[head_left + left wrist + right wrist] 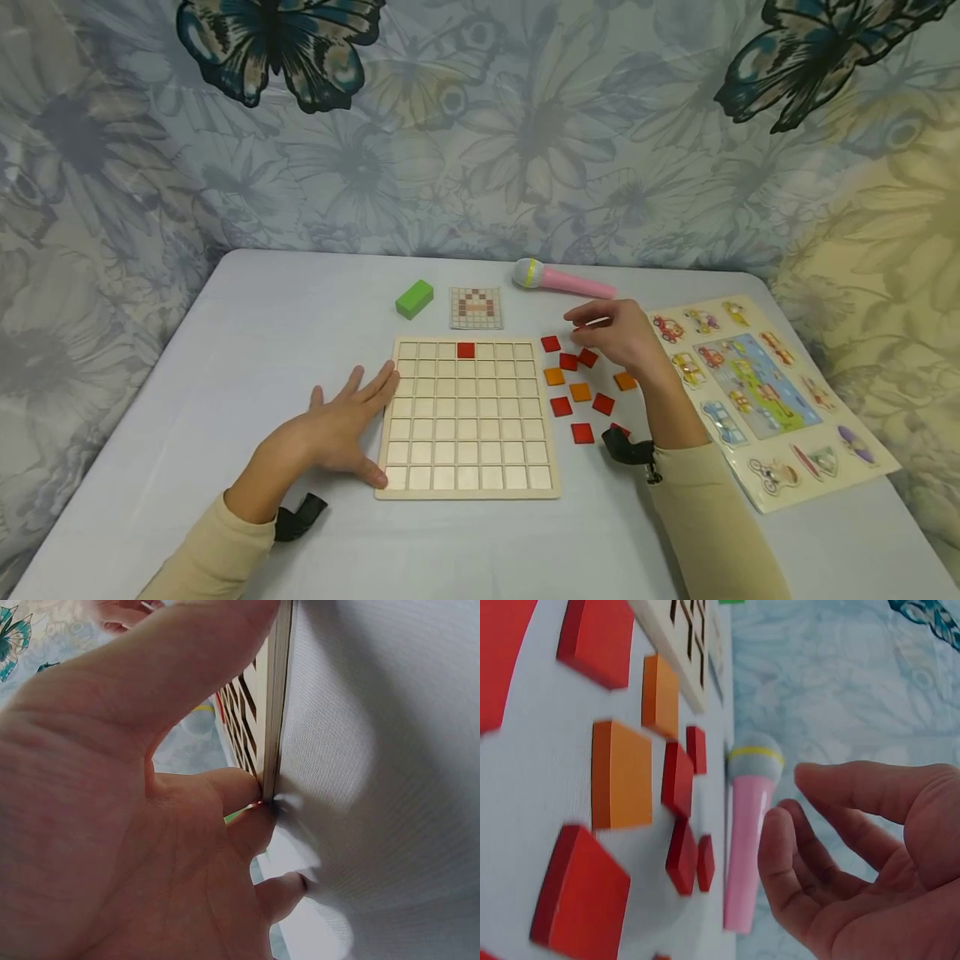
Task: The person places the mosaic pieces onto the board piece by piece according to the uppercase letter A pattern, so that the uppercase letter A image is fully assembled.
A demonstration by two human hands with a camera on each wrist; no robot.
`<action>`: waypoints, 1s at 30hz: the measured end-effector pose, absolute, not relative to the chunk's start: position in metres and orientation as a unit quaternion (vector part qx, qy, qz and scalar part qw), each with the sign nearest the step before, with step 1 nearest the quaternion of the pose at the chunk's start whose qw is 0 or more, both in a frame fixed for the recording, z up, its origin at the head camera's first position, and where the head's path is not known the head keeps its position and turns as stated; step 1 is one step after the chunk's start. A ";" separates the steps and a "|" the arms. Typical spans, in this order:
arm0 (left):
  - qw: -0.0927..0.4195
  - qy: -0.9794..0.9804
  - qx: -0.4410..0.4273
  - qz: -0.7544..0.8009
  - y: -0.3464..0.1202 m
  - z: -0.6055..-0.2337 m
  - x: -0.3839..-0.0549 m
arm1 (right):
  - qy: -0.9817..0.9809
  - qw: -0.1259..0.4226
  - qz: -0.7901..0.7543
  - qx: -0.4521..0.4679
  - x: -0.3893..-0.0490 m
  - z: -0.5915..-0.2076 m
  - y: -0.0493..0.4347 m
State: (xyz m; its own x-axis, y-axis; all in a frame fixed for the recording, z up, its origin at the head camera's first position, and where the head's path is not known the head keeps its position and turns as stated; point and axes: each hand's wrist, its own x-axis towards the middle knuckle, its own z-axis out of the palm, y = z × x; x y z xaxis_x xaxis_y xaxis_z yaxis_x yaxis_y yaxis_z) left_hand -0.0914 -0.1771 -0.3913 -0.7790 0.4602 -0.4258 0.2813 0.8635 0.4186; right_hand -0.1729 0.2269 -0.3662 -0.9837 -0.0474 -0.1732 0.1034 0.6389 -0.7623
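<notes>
A square wooden grid board [467, 494] lies on the table with one red tile [466, 350] in its top row. My left hand [337, 431] is spread beside the board, thumb and fingers touching its left edge. To the right of the board are scattered red tiles [582, 433] and orange tiles [580, 392]. Over the far end of these tiles hovers my right hand [621, 335], its fingers loosely bent. In the right wrist view, a gap shows between thumb [855, 784] and fingers, and they hold nothing. One red tile is partly hidden beneath that hand.
Behind the board lie a green block [415, 299], a small pattern card [476, 308] and a pink toy microphone [573, 282]. A picture puzzle board [780, 492] covers the table's right side. A flowered cloth [525, 183] hangs behind the table.
</notes>
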 end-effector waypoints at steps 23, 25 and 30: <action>0.253 0.927 0.215 0.174 -0.179 -0.390 -0.092 | 0.915 0.165 -0.356 0.097 -0.174 -0.377 0.241; 0.253 0.927 0.215 0.173 -0.180 -0.390 -0.092 | 0.918 0.169 -0.346 0.091 -0.175 -0.377 0.242; 0.256 0.926 0.213 0.178 -0.180 -0.390 -0.091 | 0.926 0.170 -0.329 0.077 -0.175 -0.379 0.241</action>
